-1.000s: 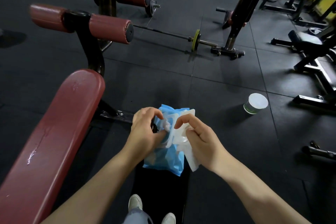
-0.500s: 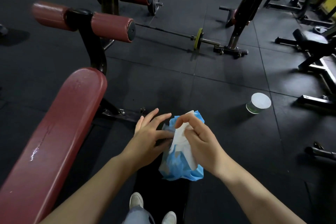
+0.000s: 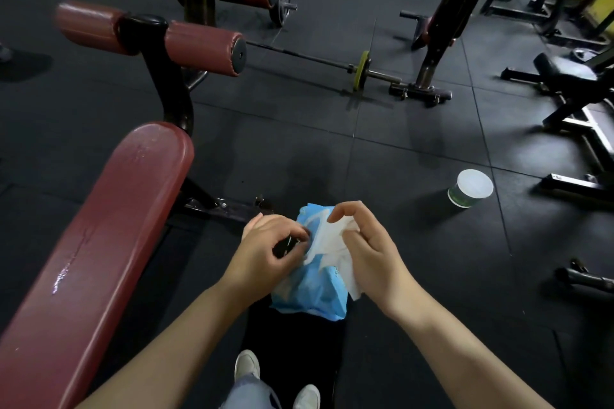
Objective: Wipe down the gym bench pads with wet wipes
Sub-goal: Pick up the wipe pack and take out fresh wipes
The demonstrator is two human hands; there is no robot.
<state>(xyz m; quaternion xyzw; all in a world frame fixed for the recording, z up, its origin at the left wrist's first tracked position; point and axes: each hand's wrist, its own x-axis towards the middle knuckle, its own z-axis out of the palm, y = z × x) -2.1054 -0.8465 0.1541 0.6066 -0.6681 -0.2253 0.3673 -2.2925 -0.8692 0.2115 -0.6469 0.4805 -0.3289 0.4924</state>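
While wipe is only partly out of pack, step in hand reads as drawing a wipe; no wiping begun. Red bench pad (image 3: 99, 242) lies well left of both hands, wet streak on it. Left hand (image 3: 265, 256), fingers curled, pinches blue wipe pack (image 3: 310, 295) near its opening, steadying it. Right hand (image 3: 363, 249), just beside left, grips white wipe (image 3: 332, 236) trailing from pack. White-lidded tub (image 3: 471, 188) on floor, right of hands. Next move likely: pull wipe free, put pack aside, carry wipe left to pad.
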